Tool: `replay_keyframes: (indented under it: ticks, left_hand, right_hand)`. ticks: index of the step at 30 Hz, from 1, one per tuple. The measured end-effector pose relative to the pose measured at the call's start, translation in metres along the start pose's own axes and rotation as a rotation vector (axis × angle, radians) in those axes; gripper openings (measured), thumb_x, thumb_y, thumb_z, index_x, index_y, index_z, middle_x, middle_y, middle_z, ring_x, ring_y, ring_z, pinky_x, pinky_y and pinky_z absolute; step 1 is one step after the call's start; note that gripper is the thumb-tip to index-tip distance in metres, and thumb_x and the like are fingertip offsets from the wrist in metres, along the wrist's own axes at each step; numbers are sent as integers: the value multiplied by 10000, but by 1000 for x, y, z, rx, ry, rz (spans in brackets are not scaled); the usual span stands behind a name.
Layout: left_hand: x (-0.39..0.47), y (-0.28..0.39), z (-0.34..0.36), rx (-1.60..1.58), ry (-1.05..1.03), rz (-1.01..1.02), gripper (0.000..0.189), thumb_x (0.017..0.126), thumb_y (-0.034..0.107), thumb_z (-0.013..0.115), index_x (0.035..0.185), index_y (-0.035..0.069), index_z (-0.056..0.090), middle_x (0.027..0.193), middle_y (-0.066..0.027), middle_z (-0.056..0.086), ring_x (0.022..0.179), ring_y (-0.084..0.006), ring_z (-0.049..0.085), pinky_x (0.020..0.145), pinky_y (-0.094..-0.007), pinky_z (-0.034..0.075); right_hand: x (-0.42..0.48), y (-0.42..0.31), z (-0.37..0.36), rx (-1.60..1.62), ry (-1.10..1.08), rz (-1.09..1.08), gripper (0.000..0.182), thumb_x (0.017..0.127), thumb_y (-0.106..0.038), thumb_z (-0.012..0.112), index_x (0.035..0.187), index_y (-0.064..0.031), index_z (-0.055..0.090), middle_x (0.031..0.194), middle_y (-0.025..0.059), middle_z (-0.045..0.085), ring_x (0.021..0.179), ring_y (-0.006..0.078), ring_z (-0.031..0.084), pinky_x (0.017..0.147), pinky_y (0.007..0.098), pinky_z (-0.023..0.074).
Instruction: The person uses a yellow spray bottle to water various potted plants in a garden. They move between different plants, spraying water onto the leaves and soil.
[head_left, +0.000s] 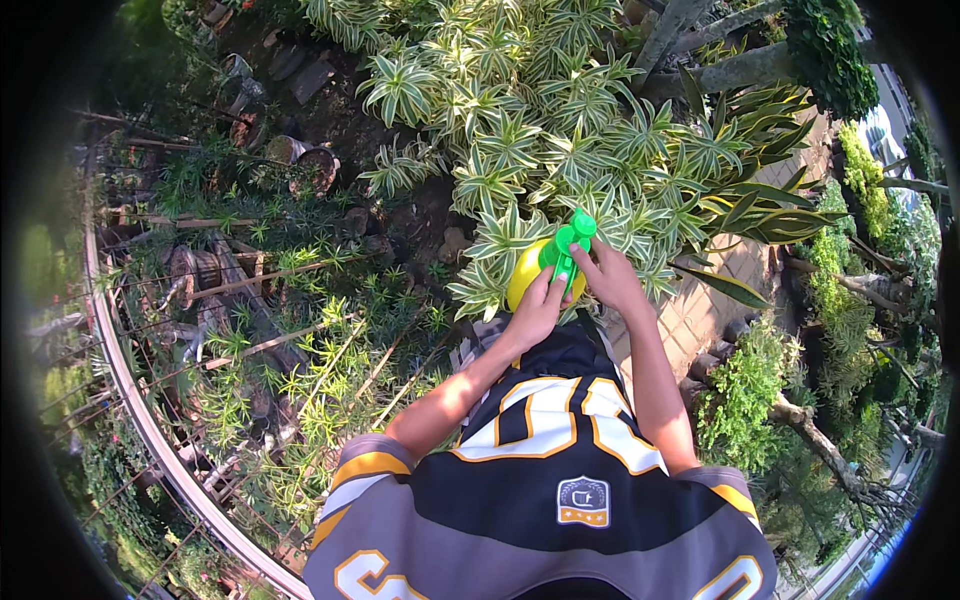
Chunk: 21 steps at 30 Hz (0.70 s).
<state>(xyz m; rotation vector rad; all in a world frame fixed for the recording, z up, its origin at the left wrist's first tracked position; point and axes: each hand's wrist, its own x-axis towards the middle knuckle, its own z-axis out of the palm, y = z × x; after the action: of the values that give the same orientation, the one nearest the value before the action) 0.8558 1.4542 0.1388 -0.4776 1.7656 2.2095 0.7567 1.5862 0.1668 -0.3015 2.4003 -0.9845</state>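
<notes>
A pump sprayer with a yellow bottle (525, 276) and a green spray head (564, 241) is held in front of my body, above striped leaves. My left hand (538, 309) grips the sprayer by its green handle, with the thumb up along it. My right hand (609, 276) has its fingertips on the green head near the nozzle end. Part of the yellow bottle is hidden behind the handle and my left hand. Green-and-cream variegated plants (517, 142) spread just beyond the sprayer.
Snake plants (765, 206) lean over a paved path (694, 330) on the right. Tree branches (720, 75) cross the upper right. To the left are clay pots (315, 169), thin sticks and a curved pale rail (127, 375). A leafy shrub (742, 405) grows beside my right arm.
</notes>
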Motion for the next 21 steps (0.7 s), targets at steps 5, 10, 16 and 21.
replay_keyframes:
  ticks: [5, 10, 16, 21]
  left_hand:
    - [9, 10, 2, 90, -192, -43, 247, 1039, 228, 383, 1012, 24, 519, 789, -15, 521, 730, -116, 491, 703, -279, 432]
    - [16, 8, 7, 132, -234, -41, 244, 1040, 224, 383, 1009, 23, 517, 780, -14, 514, 719, -115, 481, 694, -279, 428]
    - [19, 7, 14, 110, -153, 95, 273, 1019, 245, 434, 1063, -7, 528, 749, -61, 584, 665, -141, 552, 637, -288, 465]
    - [22, 33, 21, 137, -168, 128, 232, 1034, 185, 403, 1099, -3, 523, 817, -27, 543, 744, -96, 508, 683, -259, 436]
  right_hand:
    - [-19, 14, -15, -10, 30, 75, 529, 954, -469, 503, 1017, 44, 614, 769, 247, 631, 729, 386, 626, 673, 442, 470]
    - [-28, 24, -15, 65, 105, 109, 522, 946, -479, 509, 1074, 14, 624, 846, 256, 654, 831, 412, 643, 745, 459, 488]
    - [-30, 6, -22, 181, 310, 78, 449, 898, -397, 625, 1103, 1, 596, 993, 216, 647, 823, 342, 639, 694, 418, 478]
    - [-14, -25, -44, 58, 611, -46, 423, 794, -289, 762, 1090, -46, 581, 936, 144, 634, 812, 239, 614, 667, 360, 479]
